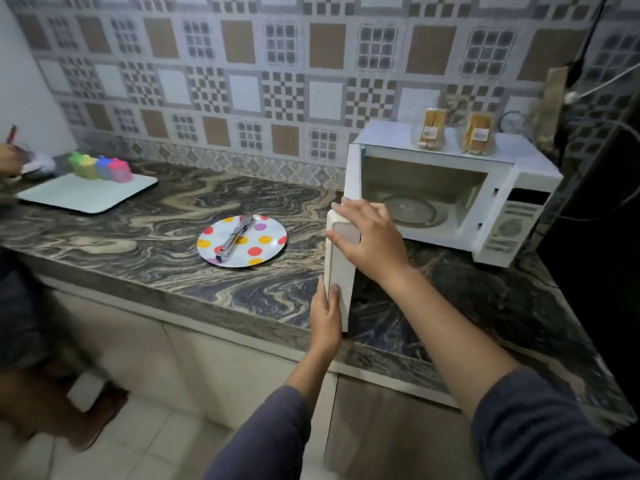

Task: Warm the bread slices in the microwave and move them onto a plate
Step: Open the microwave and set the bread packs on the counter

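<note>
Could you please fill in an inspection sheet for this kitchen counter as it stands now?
Surface: dark marbled counter, carrying everything listed.
Job's things: white microwave, door open, turntable bare; two bread packs on top of it; spotted plate with tongs lying on it.
Clutter: white tray holding coloured cups, far left.
Grippers: left hand grips the door's lower edge; right hand grips its upper corner.
Cables: dark cable and white cable on the wall, upper right.
Surroundings: patterned tiled wall; a second person at left.
</note>
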